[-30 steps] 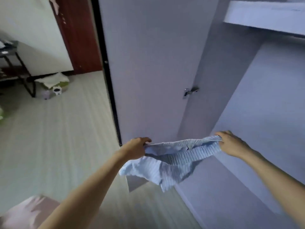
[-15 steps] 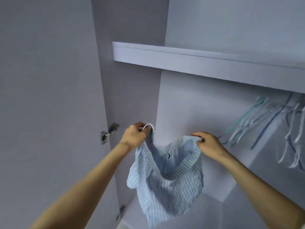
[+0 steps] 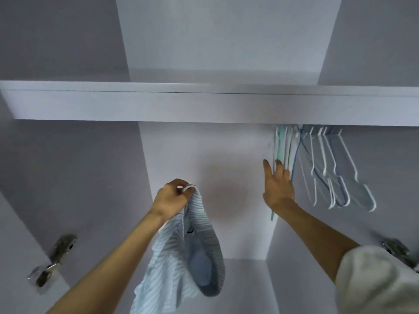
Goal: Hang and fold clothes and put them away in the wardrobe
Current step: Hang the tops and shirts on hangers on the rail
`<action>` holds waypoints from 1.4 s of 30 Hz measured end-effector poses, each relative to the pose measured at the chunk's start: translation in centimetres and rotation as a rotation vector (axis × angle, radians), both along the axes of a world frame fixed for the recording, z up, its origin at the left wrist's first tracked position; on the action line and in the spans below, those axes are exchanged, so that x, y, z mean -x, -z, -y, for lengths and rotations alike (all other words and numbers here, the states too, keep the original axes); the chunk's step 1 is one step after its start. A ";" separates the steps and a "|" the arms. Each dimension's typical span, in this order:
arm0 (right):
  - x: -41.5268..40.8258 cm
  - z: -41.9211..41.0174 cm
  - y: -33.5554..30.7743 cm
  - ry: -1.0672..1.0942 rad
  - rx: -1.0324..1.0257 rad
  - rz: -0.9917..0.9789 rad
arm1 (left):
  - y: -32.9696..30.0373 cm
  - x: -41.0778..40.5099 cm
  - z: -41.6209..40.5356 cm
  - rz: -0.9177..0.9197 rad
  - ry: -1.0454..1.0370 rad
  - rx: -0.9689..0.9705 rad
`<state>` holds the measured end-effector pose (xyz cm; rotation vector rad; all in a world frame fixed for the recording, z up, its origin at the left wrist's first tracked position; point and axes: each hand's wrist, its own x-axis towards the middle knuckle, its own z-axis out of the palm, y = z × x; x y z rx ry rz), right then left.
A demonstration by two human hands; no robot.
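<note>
A light blue striped shirt point(image 3: 181, 254) hangs limp from my left hand point(image 3: 172, 198), which pinches its collar edge in front of the open wardrobe. My right hand point(image 3: 277, 185) is off the shirt, raised with fingers straight, its fingertips at the leftmost of several empty hangers point(image 3: 326, 168). The hangers, white, teal and blue, hang under the shelf point(image 3: 204, 105) at the right of the wardrobe.
The wardrobe's pale back wall point(image 3: 204, 155) and side panels surround both hands. Metal door hinges show at lower left point(image 3: 53, 259) and lower right point(image 3: 396, 248). A compartment lies above the shelf.
My right hand has let go of the shirt and risen to the hangers. The shirt now hangs from my left hand alone. The view has tilted up into the wardrobe.
</note>
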<state>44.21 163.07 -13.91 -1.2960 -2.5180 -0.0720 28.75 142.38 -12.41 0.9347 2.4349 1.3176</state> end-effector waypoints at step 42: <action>-5.2 -5.2 -6.6 0.102 -0.041 -0.069 | 0.1 -9.8 0.6 -0.081 -0.116 0.099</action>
